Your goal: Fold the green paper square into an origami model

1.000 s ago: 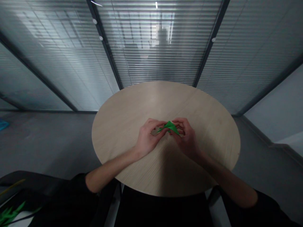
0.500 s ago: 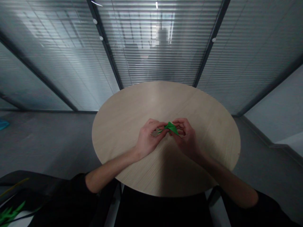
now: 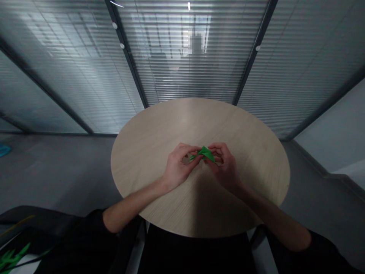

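A small piece of folded green paper (image 3: 207,153) is held between my two hands over the round wooden table (image 3: 159,129). My left hand (image 3: 179,164) pinches its left part between thumb and fingers. On the other side, my right hand (image 3: 225,164) has its thumb and fingertips closed on the right part. A peak of the paper points up between the fingertips, and a narrow green bit shows through the gap inside my left hand. Fingers hide the rest of the folds.
Glass partitions with horizontal blinds (image 3: 185,82) stand right behind the table. A blue object (image 3: 4,150) lies on the grey floor at far left. At bottom left are a dark chair (image 3: 37,215) and a bright green thing (image 3: 13,258) beside something white.
Both hands stay almost in place around the green paper. The paper's position and tilt shift only very slightly.
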Demonstrator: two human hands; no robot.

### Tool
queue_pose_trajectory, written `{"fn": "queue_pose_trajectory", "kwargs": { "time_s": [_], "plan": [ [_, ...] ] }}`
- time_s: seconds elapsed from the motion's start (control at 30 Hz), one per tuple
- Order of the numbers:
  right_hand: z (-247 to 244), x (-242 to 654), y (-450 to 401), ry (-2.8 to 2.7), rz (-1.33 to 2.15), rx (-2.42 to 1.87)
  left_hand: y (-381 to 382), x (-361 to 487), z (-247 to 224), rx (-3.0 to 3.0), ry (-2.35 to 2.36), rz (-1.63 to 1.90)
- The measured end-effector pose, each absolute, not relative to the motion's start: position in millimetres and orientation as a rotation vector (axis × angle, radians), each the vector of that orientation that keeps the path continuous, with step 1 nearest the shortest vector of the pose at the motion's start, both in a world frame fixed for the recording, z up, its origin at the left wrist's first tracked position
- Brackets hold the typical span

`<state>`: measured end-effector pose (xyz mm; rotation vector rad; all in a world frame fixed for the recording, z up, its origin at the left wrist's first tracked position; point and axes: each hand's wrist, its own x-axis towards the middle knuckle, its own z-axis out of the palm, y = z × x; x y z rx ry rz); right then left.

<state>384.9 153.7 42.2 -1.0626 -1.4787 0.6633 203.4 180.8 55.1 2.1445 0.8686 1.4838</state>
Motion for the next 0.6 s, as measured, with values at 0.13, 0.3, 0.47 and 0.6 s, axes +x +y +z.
{"fn": "queue_pose_trajectory", "kwargs": {
  "time_s": [0.13,0.3,0.47,0.6],
  "plan": [
    [43.7,384.4,153.5,-1.487,0.65,-1.07,179.9,203.9,55.4,2.154,0.87,1.475],
    [45.9,383.5,152.9,-1.473,0.667,-1.072,179.5,204.3,54.4,2.152,0.86,1.486],
    [46.3,383.7,152.9,-1.465,0.691,-1.08,180.6,203.5,54.0,2.181,0.86,1.476],
    [44.5,384.2,152.1,-1.46,0.726,-1.065,182.7,202.5,54.2,2.211,0.871,1.493]
  ]
}}
